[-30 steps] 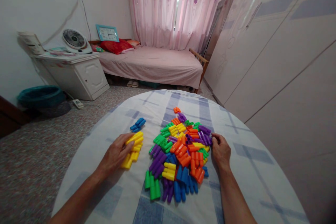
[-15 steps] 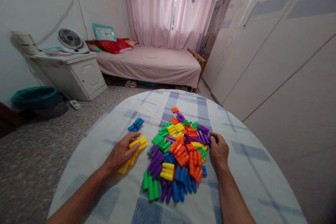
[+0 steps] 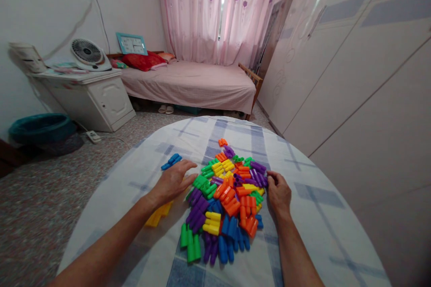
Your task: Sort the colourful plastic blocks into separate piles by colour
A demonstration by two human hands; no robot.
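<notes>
Fingers (image 3: 191,165) of the left hand (image 3: 171,182) are stretched forward and to the right, palm down, low over the worktop (image 3: 323,233). The thumb lies below them with a clear gap between, and nothing shows in that gap. The wrist is almost straight, in line with a forearm that slants in from the lower left. Just ahead of the thumb tip is a green block (image 3: 201,182); whether the two touch, I cannot tell. A blue block group (image 3: 171,162) sits just beyond the knuckles, and a yellow block group (image 3: 155,219), partly hidden by the wrist and forearm, lies behind the fingers, towards the person.

The right hand (image 3: 280,193) rests on its outer edge, its forearm rising steeply from the bottom. Its fingers are curled in, with the thumb close to the index finger, at the edge of a purple block (image 3: 258,177). Whether they grip it or merely rest against it, I cannot tell.

The pile of coloured blocks (image 3: 227,195) spreads between both sets of fingers, reaching nearer the person than either; an orange block (image 3: 222,142) lies farther out, at its far end.

Far beyond the left fingers and to their left, a blue-framed clock (image 3: 132,44) has face markings too small to read. Farther left, a fan (image 3: 86,51) bears a hub badge, likewise illegible.
</notes>
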